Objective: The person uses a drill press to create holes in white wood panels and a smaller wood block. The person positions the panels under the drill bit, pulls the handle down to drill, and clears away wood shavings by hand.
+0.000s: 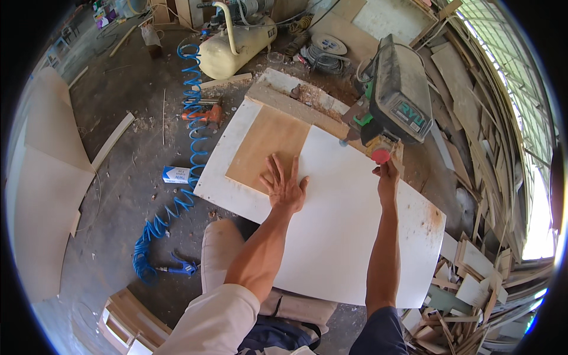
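Note:
My left hand (284,188) lies flat with its fingers spread, pressing on a brown wooden board (263,145). That board rests on a large white panel (343,236) and lies close to a wooden strip (296,105) along the panel's far edge. At the right, my right hand (387,176) is closed at a red round knob (380,155) on a dusty, dark-cased bench machine (399,89) that looks like a drill press. The fingers' exact hold on the knob is partly hidden. Green parts and a metal piece show under the machine's casing.
A cream air compressor (236,50) stands beyond the panel. Left of the panel, a coiled blue air hose (192,89) runs to a blue air gun (183,268), past an orange power tool (204,114) and a white-blue box (176,174). Wood offcuts (467,284) pile up at right.

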The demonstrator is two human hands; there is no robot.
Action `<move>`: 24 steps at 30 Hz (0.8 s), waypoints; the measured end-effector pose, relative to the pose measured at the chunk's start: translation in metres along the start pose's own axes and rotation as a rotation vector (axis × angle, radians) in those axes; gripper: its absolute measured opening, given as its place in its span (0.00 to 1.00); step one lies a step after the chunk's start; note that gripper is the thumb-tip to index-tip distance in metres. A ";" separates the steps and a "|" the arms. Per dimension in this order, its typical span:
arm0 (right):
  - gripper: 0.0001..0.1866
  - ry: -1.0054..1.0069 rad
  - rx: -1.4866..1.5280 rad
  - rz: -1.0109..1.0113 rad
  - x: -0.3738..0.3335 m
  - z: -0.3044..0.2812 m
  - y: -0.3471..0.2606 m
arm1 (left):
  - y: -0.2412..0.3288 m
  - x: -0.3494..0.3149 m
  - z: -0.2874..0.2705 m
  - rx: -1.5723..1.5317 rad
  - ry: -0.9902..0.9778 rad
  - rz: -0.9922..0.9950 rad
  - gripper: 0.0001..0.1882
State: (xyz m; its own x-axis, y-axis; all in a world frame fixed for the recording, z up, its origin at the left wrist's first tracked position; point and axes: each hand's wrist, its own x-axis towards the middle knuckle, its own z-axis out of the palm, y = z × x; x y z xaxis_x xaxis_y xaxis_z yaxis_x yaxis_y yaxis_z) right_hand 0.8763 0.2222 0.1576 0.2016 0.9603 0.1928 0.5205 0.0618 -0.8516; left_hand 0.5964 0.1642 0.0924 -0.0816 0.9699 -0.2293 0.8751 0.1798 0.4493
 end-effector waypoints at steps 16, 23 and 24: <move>0.21 -0.069 0.082 0.101 -0.001 -0.008 -0.008 | -0.002 0.002 0.001 0.019 0.002 0.011 0.37; 0.18 -0.088 0.080 0.094 0.000 -0.014 -0.005 | -0.004 0.001 0.002 0.006 0.007 0.023 0.38; 0.18 -0.094 0.066 0.097 0.001 -0.014 -0.006 | -0.003 0.002 0.002 0.008 0.011 0.022 0.38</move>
State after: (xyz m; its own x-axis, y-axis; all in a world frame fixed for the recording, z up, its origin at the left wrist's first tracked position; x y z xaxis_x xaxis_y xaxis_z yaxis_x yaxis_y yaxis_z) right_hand 0.8849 0.2188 0.1701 0.1680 0.9837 0.0637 0.4460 -0.0182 -0.8949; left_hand 0.5946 0.1654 0.0891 -0.0677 0.9754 -0.2098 0.8805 0.1573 0.4473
